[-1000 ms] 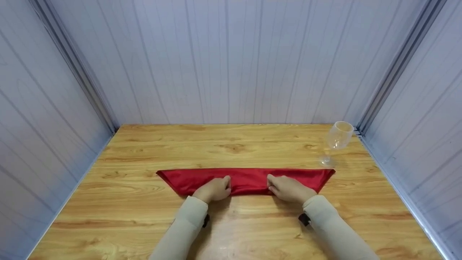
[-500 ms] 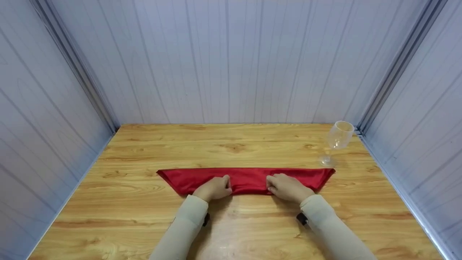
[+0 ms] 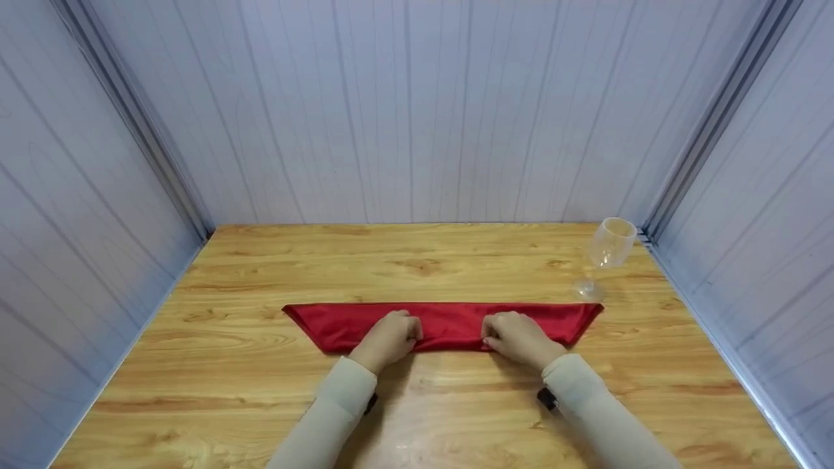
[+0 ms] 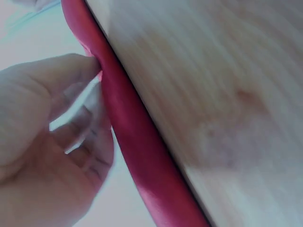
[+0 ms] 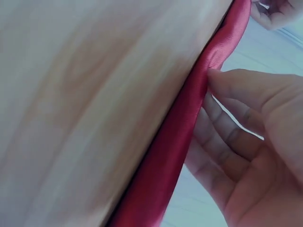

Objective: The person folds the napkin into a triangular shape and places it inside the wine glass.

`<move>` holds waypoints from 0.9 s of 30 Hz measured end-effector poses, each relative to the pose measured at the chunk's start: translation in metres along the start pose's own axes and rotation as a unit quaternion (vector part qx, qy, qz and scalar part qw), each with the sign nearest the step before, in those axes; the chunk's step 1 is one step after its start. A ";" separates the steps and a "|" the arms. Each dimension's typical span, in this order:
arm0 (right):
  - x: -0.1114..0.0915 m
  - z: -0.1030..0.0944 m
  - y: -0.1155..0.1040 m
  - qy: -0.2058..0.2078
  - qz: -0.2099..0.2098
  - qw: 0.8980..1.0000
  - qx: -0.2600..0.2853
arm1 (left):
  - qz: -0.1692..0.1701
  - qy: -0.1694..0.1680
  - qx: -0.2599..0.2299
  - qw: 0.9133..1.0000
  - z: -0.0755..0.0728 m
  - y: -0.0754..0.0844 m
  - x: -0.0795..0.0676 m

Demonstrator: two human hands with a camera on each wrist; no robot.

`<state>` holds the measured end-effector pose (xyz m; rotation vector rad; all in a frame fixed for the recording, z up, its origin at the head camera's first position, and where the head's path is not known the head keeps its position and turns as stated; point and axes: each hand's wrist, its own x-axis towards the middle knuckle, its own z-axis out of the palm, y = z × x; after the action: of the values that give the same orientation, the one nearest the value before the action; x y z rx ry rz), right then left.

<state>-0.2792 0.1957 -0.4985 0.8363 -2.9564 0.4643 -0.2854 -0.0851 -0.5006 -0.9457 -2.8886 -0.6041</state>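
A shiny red cloth [image 3: 451, 327], folded into a long strip with slanted ends, lies across the table in the head view. At its near edge, left of the middle, my left hand [image 3: 389, 337] pinches the fabric between thumb and fingers. My right hand [image 3: 520, 339] grips the same edge a little way to the right. In the left wrist view the thumb presses the rolled red edge [image 4: 130, 118], with the other fingers behind it. The right wrist view shows a matching pinch on the cloth [image 5: 177, 127], partly hiding the fingertips.
A clear stemmed glass [image 3: 612, 244] stands upright at the back right, its foot close beyond the cloth's right corner. The wooden table [image 3: 417, 404] meets pale panelled walls [image 3: 410, 111] at the back and both sides.
My left hand has shifted slightly forward and right, its knuckles turning over the cloth edge. The right hand has barely moved, and the cloth's outline is nearly the same.
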 end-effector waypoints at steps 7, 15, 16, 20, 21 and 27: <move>-0.001 -0.001 -0.003 0.007 -0.005 0.999 -0.034 | 0.013 0.011 0.002 1.000 -0.001 0.003 -0.002; -0.002 -0.003 -0.005 -0.009 -0.002 0.999 -0.050 | -0.007 -0.022 -0.033 0.999 -0.004 0.001 -0.004; -0.002 -0.003 -0.005 -0.009 -0.004 0.999 -0.047 | -0.008 -0.023 -0.034 0.999 -0.004 0.000 -0.004; -0.005 -0.003 -0.005 -0.013 -0.015 0.999 -0.042 | -0.008 -0.030 -0.035 0.999 -0.002 -0.001 -0.005; -0.006 -0.003 -0.005 -0.013 -0.017 0.999 -0.042 | -0.007 -0.031 -0.035 0.999 -0.001 -0.001 -0.006; -0.009 -0.004 -0.004 -0.020 -0.024 0.999 -0.040 | 0.004 -0.035 -0.050 0.998 -0.002 -0.002 -0.009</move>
<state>-0.2690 0.1982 -0.4943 0.9154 -2.9615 0.3294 -0.2797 -0.0919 -0.5012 -1.0083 -2.9388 -0.7353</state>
